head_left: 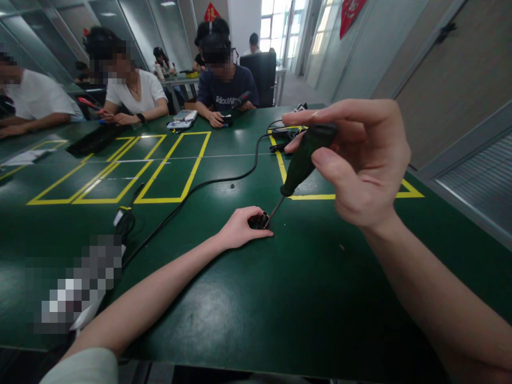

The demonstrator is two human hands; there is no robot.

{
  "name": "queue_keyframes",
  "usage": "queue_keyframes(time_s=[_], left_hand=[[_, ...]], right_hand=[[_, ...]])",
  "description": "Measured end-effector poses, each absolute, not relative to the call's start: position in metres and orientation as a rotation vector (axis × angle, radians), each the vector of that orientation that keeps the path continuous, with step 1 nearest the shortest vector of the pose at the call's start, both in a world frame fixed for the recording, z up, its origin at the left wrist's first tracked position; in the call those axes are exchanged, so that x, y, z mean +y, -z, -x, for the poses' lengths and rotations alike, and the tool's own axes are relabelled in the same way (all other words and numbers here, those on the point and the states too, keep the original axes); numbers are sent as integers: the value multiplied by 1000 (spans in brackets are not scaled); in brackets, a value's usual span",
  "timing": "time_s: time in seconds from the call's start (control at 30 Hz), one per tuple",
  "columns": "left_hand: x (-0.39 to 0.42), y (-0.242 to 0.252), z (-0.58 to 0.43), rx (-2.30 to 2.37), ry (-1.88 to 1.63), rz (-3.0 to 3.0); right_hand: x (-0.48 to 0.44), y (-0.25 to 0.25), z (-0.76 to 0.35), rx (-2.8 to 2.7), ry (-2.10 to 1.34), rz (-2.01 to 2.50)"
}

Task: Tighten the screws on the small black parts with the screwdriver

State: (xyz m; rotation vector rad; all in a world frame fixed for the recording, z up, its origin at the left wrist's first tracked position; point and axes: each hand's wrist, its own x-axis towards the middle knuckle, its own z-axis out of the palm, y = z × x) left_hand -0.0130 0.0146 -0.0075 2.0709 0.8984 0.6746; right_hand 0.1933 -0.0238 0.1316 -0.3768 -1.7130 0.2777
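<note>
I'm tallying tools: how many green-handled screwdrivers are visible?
1: the screwdriver, slanting from the right grip to the black part at the left grip; others may be hidden.

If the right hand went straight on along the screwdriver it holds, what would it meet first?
Likely the small black part in the left hand: the screwdriver seems to have its tip right at it, though depth leaves contact unclear.

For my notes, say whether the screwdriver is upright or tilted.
Tilted: the screwdriver slants down leftward from the right hand to its tip.
</note>
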Motion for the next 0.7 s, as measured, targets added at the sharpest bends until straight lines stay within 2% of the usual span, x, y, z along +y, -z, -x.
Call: queue_keyframes(time_s=[0.23,0.43,0.7], left_hand=[[15,7,12,901,-669,-2066],[14,8,13,896,-675,-2060],[15,10,13,885,-676,-2041]], right_hand=[[-18,-129,-194,-1704,-230,314],[-21,-132,-195,-1675,-88,447],[-21,-127,-196,-1727,-257,407]])
